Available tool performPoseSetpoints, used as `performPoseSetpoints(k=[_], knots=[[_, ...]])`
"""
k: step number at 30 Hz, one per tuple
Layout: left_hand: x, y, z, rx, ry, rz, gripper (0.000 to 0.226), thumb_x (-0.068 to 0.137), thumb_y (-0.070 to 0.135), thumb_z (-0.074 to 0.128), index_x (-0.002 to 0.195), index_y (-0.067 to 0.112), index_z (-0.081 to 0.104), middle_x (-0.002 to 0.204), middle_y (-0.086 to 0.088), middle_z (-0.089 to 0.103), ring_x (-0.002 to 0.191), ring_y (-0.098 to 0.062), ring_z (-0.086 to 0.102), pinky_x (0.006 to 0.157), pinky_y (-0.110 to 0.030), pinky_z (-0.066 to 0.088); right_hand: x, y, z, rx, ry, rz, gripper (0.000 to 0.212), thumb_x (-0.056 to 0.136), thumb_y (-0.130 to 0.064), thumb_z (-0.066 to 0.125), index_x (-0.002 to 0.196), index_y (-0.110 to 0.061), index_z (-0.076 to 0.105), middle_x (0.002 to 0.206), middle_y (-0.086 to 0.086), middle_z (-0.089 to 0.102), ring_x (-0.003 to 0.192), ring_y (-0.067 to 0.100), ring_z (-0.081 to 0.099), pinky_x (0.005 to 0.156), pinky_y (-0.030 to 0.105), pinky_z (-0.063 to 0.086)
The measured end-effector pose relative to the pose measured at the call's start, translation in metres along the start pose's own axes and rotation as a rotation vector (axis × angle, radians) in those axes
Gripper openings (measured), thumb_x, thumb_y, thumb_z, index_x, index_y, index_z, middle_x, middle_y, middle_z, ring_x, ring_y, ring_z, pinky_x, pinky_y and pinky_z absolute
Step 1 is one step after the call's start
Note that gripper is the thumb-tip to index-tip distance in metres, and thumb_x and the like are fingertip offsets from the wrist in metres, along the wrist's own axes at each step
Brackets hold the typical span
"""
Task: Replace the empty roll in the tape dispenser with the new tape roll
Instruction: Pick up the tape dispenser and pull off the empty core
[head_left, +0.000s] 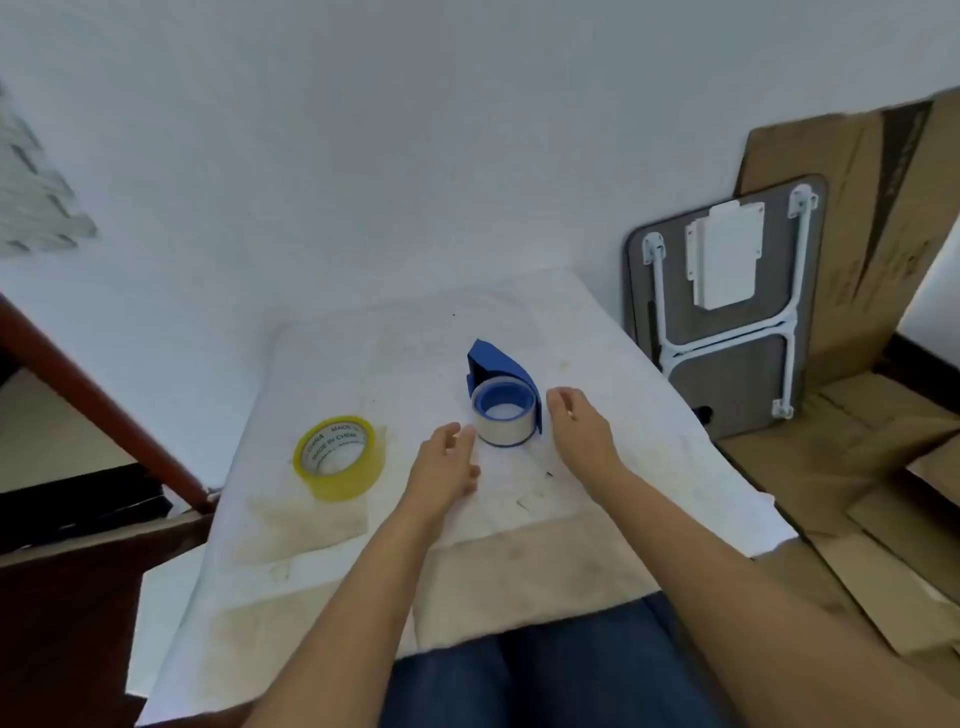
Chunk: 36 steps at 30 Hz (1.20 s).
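A blue tape dispenser (501, 366) lies on its side on the white table (415, 338). A pale, nearly bare roll (503, 425) sits on its blue hub. To the left, a full yellow tape roll (340, 457) lies flat on the table. My left hand (447, 460) hovers just left of the dispenser, fingers apart, holding nothing. My right hand (576, 423) is just right of the dispenser, fingers loosely apart, also holding nothing. Neither hand clearly touches the dispenser.
A folded grey table with white legs (727, 312) leans on the wall at right, beside flattened cardboard (857, 467). A dark wooden rail (98, 405) runs along the left. My legs in blue jeans (545, 675) sit below the table's near edge.
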<state>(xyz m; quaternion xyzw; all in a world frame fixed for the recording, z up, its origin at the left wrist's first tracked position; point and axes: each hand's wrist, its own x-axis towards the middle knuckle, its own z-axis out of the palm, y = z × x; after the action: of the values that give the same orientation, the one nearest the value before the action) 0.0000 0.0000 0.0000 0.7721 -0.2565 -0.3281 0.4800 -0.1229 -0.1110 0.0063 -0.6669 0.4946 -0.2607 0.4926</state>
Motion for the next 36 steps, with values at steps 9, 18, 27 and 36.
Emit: performPoseSetpoints(k=[9, 18, 27, 36], knots=[[0.006, 0.009, 0.004, -0.166, -0.062, -0.074, 0.050, 0.099, 0.052, 0.043, 0.141, 0.024, 0.047, 0.129, 0.002, 0.054, 0.091, -0.018, 0.070, 0.074, -0.032, 0.063, 0.023, -0.008, 0.029, -0.069, -0.093, 0.012, 0.041, 0.102, -0.041, 0.037, 0.125, -0.013, 0.057, 0.118, 0.008, 0.065, 0.108, 0.027, 0.059, 0.096, 0.046, 0.048], [0.004, 0.003, -0.004, -0.073, -0.120, -0.070, 0.044, 0.093, 0.046, 0.060, 0.127, 0.020, 0.051, 0.118, 0.003, 0.063, 0.091, -0.020, 0.075, 0.082, -0.035, 0.063, 0.006, 0.001, 0.026, 0.303, -0.166, 0.155, 0.036, 0.093, -0.012, 0.056, 0.128, -0.015, 0.049, 0.126, 0.005, 0.055, 0.110, 0.020, 0.058, 0.087, 0.032, 0.051], [-0.014, -0.005, -0.022, -0.059, -0.150, 0.023, 0.039, 0.093, 0.019, 0.062, 0.128, 0.035, 0.056, 0.120, 0.006, 0.067, 0.092, -0.019, 0.075, 0.089, -0.035, 0.060, -0.007, -0.003, 0.014, 0.333, -0.283, 0.228, 0.072, 0.076, -0.072, 0.059, 0.121, -0.016, 0.055, 0.111, 0.003, 0.067, 0.098, 0.023, 0.068, 0.088, 0.038, 0.056], [-0.028, 0.001, -0.028, 0.208, -0.147, 0.203, 0.065, 0.094, 0.015, 0.058, 0.146, 0.046, 0.034, 0.130, 0.014, 0.050, 0.095, 0.005, 0.061, 0.071, -0.008, 0.046, -0.022, 0.002, 0.015, 0.527, -0.376, 0.265, 0.063, 0.079, -0.050, 0.073, 0.130, -0.018, 0.053, 0.117, 0.007, 0.071, 0.101, 0.023, 0.073, 0.090, 0.047, 0.059]])
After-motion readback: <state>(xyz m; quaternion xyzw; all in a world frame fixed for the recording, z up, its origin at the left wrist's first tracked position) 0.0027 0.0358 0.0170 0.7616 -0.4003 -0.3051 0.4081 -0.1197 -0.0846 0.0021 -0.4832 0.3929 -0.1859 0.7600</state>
